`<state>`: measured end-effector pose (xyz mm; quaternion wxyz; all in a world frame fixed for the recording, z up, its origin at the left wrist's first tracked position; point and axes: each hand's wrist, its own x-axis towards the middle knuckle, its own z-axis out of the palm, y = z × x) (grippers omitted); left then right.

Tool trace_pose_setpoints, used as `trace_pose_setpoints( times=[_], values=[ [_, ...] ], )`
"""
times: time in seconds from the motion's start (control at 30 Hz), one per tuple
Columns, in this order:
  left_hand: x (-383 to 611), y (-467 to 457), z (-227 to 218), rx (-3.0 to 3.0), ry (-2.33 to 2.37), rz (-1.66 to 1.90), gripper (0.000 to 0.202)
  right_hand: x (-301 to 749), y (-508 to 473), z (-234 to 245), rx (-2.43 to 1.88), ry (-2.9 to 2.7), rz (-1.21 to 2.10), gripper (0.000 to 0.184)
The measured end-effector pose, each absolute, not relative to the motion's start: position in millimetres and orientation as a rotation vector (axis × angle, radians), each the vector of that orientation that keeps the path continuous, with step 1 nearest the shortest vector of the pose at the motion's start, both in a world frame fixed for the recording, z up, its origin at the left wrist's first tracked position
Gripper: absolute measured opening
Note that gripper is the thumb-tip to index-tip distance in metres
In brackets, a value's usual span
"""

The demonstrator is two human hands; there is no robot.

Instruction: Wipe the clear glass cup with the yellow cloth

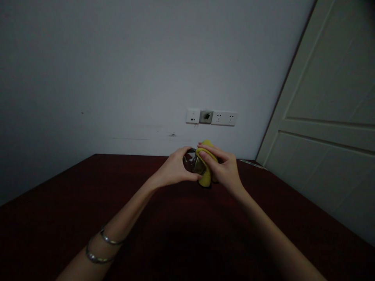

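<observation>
Two bare hands meet above a dark red tabletop (pixel 117 207) in dim light. The left hand (pixel 175 168) is curved into a C, thumb toward the viewer, holding a clear rounded vessel (pixel 189 164) between thumb and fingers. The right hand (pixel 225 167) pinches a folded yellow cloth (pixel 206 180), which presses against the vessel's right side. The vessel sits directly between the two hands, tilted. Its right part is hidden by the cloth and its left edge by the left hand; whether it is a cup, jar or bowl is hard to tell. Some of the right hand's fingers are out of sight behind the cloth. Both forearms are cut off by the bottom of the view, and the tabletop's near edge lies beyond it. Silver bands (pixel 99 260) circle the left forearm.

The tabletop spreads widely to both sides of the hands and toward the viewer. Its far edge, just beyond the hands, runs along a pale wall (pixel 117 78); a row of socket plates (pixel 224 118) is mounted above the hands. Well to the right of the hands, a pale panelled door (pixel 322 117) slants past the right edge. A thin flat strip (pixel 253 164) near the far right corner is too dark to identify.
</observation>
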<state>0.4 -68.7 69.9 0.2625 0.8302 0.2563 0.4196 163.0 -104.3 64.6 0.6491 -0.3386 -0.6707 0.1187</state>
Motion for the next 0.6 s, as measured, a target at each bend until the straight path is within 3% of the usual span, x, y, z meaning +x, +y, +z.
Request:
trace_pose_setpoints(
  times=[0.27, 0.37, 0.47, 0.6],
  values=[
    [3.0, -65.6, 68.8, 2.073, 0.633, 1.069, 0.074, 165.9, -104.2, 62.5, -0.738, -1.603, 0.267, 0.023],
    [3.3, -66.0, 70.7, 1.876, 0.528, 0.987, 0.065, 168.5, -107.3, 63.3, -0.708, -1.665, 0.270, 0.028],
    [1.8, -65.8, 72.0, 1.741, 0.502, 0.951, 0.054, 171.8, -113.3, 65.7, -0.668, -1.777, 0.254, 0.040],
    [-0.1, -63.8, 71.3, 1.682, 0.500, 0.931, 0.046, 171.5, -117.0, 66.8, -0.692, -1.892, 0.065, 0.068]
  ],
)
